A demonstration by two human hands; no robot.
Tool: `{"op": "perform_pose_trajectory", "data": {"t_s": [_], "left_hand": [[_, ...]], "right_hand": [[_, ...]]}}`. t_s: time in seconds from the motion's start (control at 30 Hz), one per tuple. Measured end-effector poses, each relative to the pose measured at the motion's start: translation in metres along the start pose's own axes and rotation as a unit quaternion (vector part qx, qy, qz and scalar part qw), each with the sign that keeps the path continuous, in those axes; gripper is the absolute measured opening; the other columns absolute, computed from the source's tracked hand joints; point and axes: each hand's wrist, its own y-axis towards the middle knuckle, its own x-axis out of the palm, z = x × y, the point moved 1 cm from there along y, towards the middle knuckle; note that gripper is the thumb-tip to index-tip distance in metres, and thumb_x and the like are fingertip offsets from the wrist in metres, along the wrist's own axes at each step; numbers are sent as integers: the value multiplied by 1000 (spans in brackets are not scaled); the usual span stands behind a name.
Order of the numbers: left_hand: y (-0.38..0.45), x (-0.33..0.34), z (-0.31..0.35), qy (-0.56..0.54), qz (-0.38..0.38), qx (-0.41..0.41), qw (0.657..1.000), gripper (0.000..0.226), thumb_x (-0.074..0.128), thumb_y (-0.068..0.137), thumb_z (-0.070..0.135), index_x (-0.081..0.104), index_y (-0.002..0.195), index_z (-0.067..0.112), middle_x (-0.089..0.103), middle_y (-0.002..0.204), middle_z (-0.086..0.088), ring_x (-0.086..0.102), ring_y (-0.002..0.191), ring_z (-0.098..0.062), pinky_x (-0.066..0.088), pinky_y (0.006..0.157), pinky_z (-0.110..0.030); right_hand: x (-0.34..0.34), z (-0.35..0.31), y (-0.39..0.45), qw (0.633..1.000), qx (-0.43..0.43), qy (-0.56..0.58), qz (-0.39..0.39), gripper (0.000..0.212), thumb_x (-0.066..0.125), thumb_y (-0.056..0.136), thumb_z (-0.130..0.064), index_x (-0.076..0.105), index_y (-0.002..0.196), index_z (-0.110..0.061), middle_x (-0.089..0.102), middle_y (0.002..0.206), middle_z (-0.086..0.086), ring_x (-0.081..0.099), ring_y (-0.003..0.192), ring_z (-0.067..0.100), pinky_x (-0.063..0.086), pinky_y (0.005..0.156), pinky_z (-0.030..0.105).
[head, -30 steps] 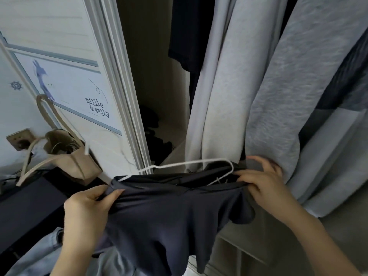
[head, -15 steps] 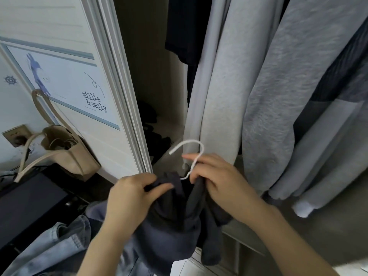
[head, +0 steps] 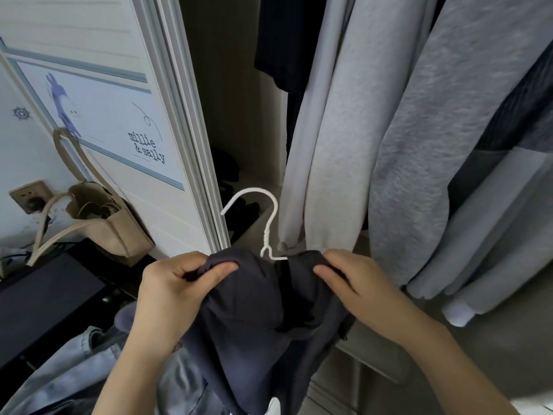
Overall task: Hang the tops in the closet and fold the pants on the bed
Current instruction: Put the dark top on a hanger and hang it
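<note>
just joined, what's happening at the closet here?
A person is putting a dark top onto a white hanger in front of the open closet. The left hand and right hand each pinch the fabric on either side of the hanger's neck; the hook sticks up between them, not yet on any rail. Grey garments already hang inside. A denim piece lies at lower left.

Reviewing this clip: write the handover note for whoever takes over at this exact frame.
Left hand grips the dark top at one shoulder; right hand grips the other.
The white hanger sits inside the top, hook sticking up, in front of the open closet.
Grey garments already hang inside.
Left: hook this top onto the rail, which is out of view.
A denim piece lies lower left; pants folding not visible.
</note>
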Motion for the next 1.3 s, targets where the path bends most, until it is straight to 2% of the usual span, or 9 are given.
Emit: {"op": "perform_pose_trajectory", "data": {"t_s": [0.23, 0.4, 0.5, 0.6, 0.73, 0.97, 1.1, 1.23, 1.3], "left_hand": [[0, -15, -7, -30, 10, -11, 999, 57, 77, 79, 42, 42, 48, 8, 35, 45, -4, 29, 48, 0, 28, 45, -19], [1, 5, -3, -17, -20, 9, 1000, 45, 70, 79, 30, 35, 51, 26, 28, 46, 13, 26, 47, -1, 25, 46, -13], [2, -11, -22, 33, -4, 11, 999, 45, 62, 92, 43, 46, 55, 22, 40, 47, 6, 35, 47, -4, 35, 49, -23], [8, -24, -34, 83, 65, -27, 994, 46, 52, 95, 50, 58, 60, 21, 56, 51, 2, 49, 47, -6, 38, 53, -20], [34, -17, -40, 50, 81, -82, 992, 42, 46, 93, 49, 61, 62, 25, 61, 54, 5, 54, 52, -6, 38, 55, -15], [108, -28, -41, -27, 82, -89, 992, 65, 39, 88, 61, 45, 51, 7, 45, 47, -2, 39, 49, -13, 33, 52, -25], [141, -46, -32, -56, 147, -56, 986, 51, 39, 93, 52, 41, 50, 25, 42, 44, 8, 35, 44, -5, 27, 46, -19], [175, -48, -12, -14, 127, -11, 992, 17, 49, 99, 33, 54, 112, 43, 65, 101, 21, 60, 95, -9, 43, 82, -30], [187, -47, -1, 5, 70, 22, 997, 62, 58, 95, 25, 30, 147, 40, 47, 136, 20, 48, 119, -5, 37, 101, -27]], "right_hand": [[-25, 22, -15, 998, 59, -19, -8, 36, 32, 95, -54, 49, 70, -35, 51, 76, -13, 53, 77, 6, 41, 70, 25], [-15, 5, -12, 994, 64, 80, -42, 32, 44, 92, -55, 63, 99, -30, 67, 84, -7, 65, 79, 8, 51, 71, 30], [-24, 11, -15, 984, 85, 153, 18, 33, 51, 86, -50, 67, 85, -21, 66, 76, 3, 64, 74, 14, 49, 70, 29], [-37, 20, -17, 963, 124, 240, 24, 62, 52, 82, -65, 64, 83, -4, 60, 78, 18, 57, 76, 12, 43, 71, 23], [-51, 11, -1, 952, 136, 261, -79, 28, 66, 80, -43, 72, 102, -26, 72, 94, 7, 68, 92, 15, 51, 82, 23], [-111, -34, 67, 940, 206, 272, -9, 30, 69, 73, -39, 76, 89, -14, 74, 91, 12, 69, 82, 18, 50, 75, 24], [-169, -73, 106, 923, 247, 295, 22, 29, 73, 68, -41, 79, 80, -15, 75, 87, 9, 73, 78, 17, 54, 63, 21], [-216, -121, 136, 916, 228, 325, 55, 29, 62, 86, -32, 79, 81, -9, 75, 90, 10, 72, 78, 16, 53, 67, 25], [-239, -144, 145, 926, 204, 307, 84, 29, 59, 89, -29, 78, 87, -7, 75, 90, 10, 72, 75, 16, 55, 61, 22]]}}
